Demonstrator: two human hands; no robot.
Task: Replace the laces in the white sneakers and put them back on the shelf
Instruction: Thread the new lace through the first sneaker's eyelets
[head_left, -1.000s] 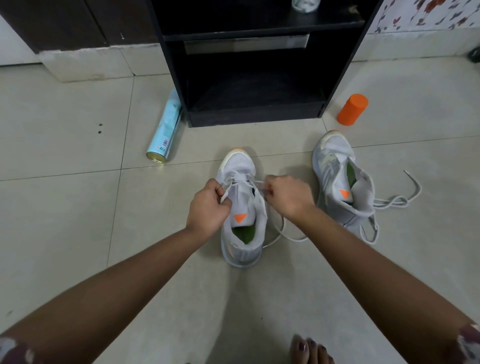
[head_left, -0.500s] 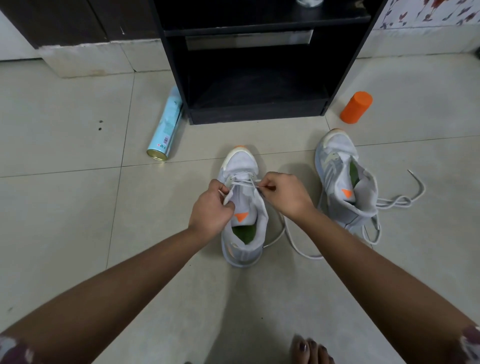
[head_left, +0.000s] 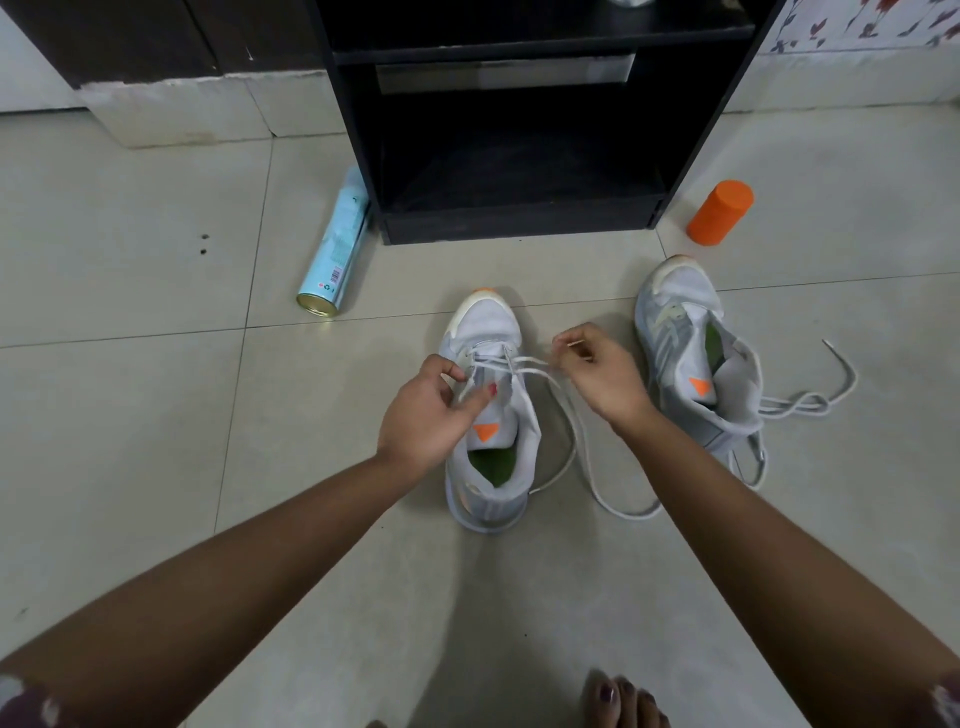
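Left hand (head_left: 431, 410) low over the sneaker (head_left: 485, 330), fingers curled, pinching a strand of lace (head_left: 582, 447) right by the tongue. Right hand (head_left: 597, 371) just off to the side, thumb and fingertips nipping the lace tip, strand pulled across from the front eyelets. Only those front eyelets threaded so far, with slack looping down onto the floor (head_left: 130, 415) beside the heel. Sneaker upright on the tiles, straight out in front of the shelf (head_left: 358, 130), toe pointing at it, well apart from it. Second sneaker (head_left: 675, 306) out in front of the shelf's right corner, tongue flopped open, second lace (head_left: 810, 402) trailing loose across the tiles. Down by the shelf's left foot, spray can (head_left: 337, 249) lying on its side, top end tucked against the frame. Off the shelf's right corner, orange bottle (head_left: 719, 212), clear of the frame. Bare toes (head_left: 623, 701) well back from the shelf, at the near edge.
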